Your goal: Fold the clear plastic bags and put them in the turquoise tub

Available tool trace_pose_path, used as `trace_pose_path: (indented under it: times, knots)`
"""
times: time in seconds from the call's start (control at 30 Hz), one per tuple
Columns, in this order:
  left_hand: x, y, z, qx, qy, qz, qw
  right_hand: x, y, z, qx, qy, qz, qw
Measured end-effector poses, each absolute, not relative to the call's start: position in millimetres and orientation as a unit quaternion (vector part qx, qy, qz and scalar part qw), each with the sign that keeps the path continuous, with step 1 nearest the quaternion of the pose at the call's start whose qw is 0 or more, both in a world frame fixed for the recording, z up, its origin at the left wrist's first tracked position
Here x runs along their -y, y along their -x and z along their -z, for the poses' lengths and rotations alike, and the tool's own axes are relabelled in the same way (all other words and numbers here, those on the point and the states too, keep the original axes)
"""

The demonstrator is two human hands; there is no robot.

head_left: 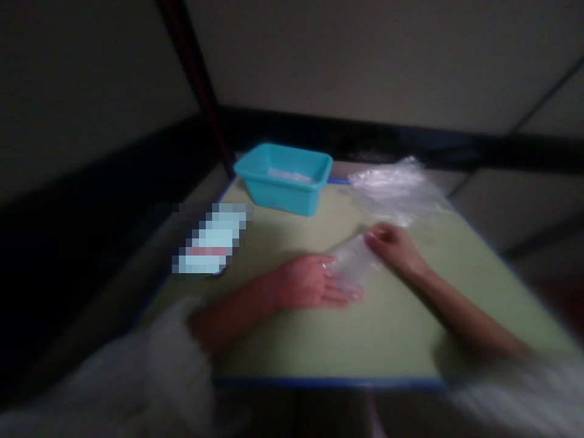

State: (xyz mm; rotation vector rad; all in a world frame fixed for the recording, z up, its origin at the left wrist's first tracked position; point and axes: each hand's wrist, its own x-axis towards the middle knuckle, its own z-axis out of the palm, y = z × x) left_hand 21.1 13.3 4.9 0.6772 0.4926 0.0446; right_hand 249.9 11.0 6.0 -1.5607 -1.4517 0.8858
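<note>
My left hand [310, 283] lies palm up over the table, its fingers stretched out flat. A small clear plastic bag [353, 258] reaches across its fingertips; whether the fingers are inside the bag or under it, I cannot tell. With closed fingers, my right hand [387, 243] pinches the upper right edge of this bag. Beyond the right hand lies a loose heap of clear plastic bags [395, 185].
Toward the back of the pale green table [328, 347] stands a turquoise plastic basin [285, 194] with some whitish items inside. A pixelated flat object [212, 240] rests near the left edge. Walls rise behind the table.
</note>
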Motion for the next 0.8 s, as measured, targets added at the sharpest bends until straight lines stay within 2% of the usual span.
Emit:
trace_pose_path:
  times: [0.23,0.53,0.63,0.7,0.8]
  knots:
    - [-46.2,-4.1,4.3,-0.243,-0.365,-0.053,0.897,-11.6,-259.3,-4.7,0.559,0.622,-0.364,0.409]
    - [-63.6,14.5,-17.4,-0.355,-0.412,-0.103,0.833,-7.2,-272.3,-14.1,0.571,0.626,-0.391,0.36]
    - [-58.5,9.9,-18.1,-0.438,-0.51,-0.185,0.717,-5.8,-278.5,-16.9,0.604,0.63,-0.343,0.348]
    - [-51.5,4.3,-15.3,-0.489,-0.607,-0.266,0.567,-4.6,-281.1,-17.5,0.641,0.64,-0.265,0.332]
    - [-37.4,-4.1,-10.0,-0.471,-0.724,-0.347,0.366,-1.9,-282.5,-19.1,0.704,0.621,-0.155,0.306]
